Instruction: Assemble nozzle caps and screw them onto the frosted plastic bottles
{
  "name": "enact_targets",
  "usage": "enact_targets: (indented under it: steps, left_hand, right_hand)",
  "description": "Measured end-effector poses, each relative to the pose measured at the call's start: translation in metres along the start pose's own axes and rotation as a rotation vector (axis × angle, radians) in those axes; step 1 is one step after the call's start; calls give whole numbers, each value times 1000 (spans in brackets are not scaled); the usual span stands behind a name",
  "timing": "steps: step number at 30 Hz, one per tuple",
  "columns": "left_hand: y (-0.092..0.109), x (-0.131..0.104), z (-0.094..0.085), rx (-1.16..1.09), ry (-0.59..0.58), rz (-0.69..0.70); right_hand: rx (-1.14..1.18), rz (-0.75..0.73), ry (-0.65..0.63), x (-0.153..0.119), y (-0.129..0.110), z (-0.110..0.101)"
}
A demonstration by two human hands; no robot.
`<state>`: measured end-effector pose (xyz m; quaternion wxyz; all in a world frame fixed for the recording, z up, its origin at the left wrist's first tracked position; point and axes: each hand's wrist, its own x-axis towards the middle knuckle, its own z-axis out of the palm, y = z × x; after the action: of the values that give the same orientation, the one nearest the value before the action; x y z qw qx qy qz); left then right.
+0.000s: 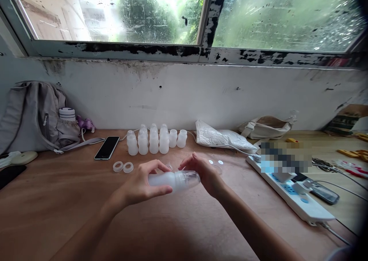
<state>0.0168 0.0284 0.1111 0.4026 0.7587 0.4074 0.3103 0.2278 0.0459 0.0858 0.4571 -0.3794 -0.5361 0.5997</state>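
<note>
Head view: frosted, clear-tipped bottle (pixel 176 180)

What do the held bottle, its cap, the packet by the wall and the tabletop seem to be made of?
Bottle in the left hand: likely plastic, frosted; it looks cloudy white and translucent.
Cap: probably clear, glossy plastic; see-through with bright highlights.
Packet: shiny silvery-white film, plastic or foil, judging by its wrinkles and glints.
Tabletop: wood or a wood-look sheet, low sheen; reddish-brown with faint streaks.

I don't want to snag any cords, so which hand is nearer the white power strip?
Right. The right hand is left of the power strip, apart from it; the left hand, holding the bottle, is farther left.
</note>
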Motion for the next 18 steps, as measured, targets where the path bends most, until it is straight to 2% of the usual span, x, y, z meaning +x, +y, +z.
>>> enact_targets:
  steps: [4, 7, 11, 18]
  left_hand:
    - [9, -7, 5, 53, -55, 47]
    - [11, -10, 9, 27, -32, 68]
    - [12, -10, 11, -5, -28, 64]
    - [16, -14, 11, 130, -26, 62]
  right_hand:
    - [43, 30, -113, -12, -3, 17]
    - [48, -30, -121, -19, -5, 25]
    - [70, -33, -135, -23, -6, 26]
    - [39, 13, -192, -25, -8, 28]
